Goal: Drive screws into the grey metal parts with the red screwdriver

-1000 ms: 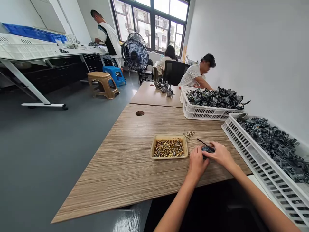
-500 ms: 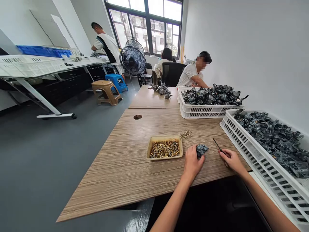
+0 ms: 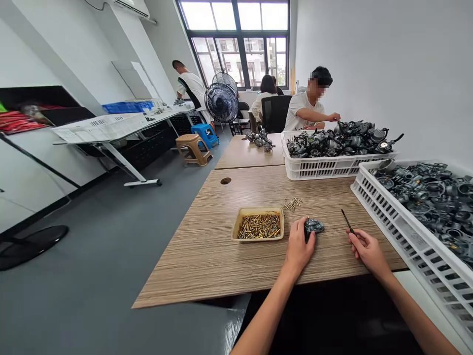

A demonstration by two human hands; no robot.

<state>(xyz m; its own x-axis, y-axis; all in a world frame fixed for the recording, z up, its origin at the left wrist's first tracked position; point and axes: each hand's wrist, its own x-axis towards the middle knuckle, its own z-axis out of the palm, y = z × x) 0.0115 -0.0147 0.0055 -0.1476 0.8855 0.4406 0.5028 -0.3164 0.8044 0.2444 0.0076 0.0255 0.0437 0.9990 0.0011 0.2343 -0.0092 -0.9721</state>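
Note:
My left hand (image 3: 300,249) is closed round a small grey metal carburetor body (image 3: 315,226) resting on the wood-grain table. Between the fingers and thumb of my right hand (image 3: 370,252) is a thin dark screwdriver (image 3: 346,220), its shaft tilted up and away to the left; its handle is mostly hidden. The screwdriver is apart from the carburetor body. Left of my left hand stands a yellowish plastic tray (image 3: 258,239) full of small brass jets. Several more brass jets (image 3: 293,204) lie loose on the table just behind the tray.
On the right, a white crate (image 3: 399,212) holds many grey carburetor bodies. Another white crate (image 3: 321,171), heaped with carburetors, stands farther back, with a co-worker (image 3: 310,108) behind it. More carburetors (image 3: 261,139) lie on the far table. Left are a fan (image 3: 221,102) and stools (image 3: 192,148).
The view has swung left, so the table appears shifted right. My hands keep their holds on the carburetor body and the screwdriver. The co-worker has raised a hand above the far crate.

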